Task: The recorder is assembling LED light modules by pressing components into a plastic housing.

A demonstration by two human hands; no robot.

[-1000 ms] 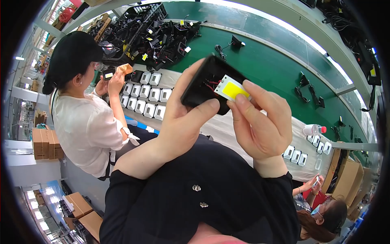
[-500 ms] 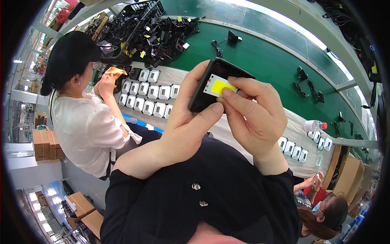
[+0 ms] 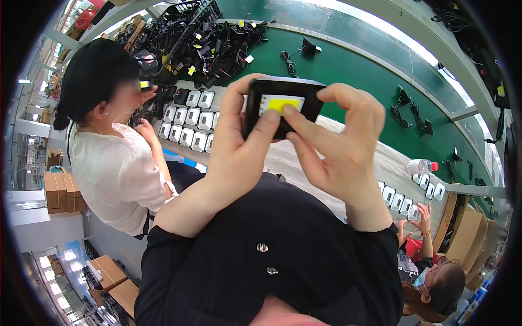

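Observation:
In front of my chest I hold up a black rectangular lamp housing [image 3: 311,108], its open side facing me. Inside it sits a white LED board [image 3: 263,101] with a yellow light-emitting patch [image 3: 284,102]. My left hand [image 3: 231,152] is closed round the housing's left side, fingers behind and thumb tip on the board's lower edge. My right hand [image 3: 348,141] grips the right side, one fingertip at the upper right corner and another digit pressing on the yellow patch. The back of the housing is hidden.
Rows of white-faced square frames [image 3: 198,120] lie on the pale-covered bench. A crate [image 3: 190,16] and a heap of black lamps with cables [image 3: 217,51] stand far left. A bottle [image 3: 418,166] is at the right. Co-workers sit left [image 3: 111,168] and right [image 3: 429,282].
The housing has turned more level and shifted slightly left. My left thumb has moved onto the board, and a right fingertip has gone to the housing's corner. Both co-workers' hands have moved.

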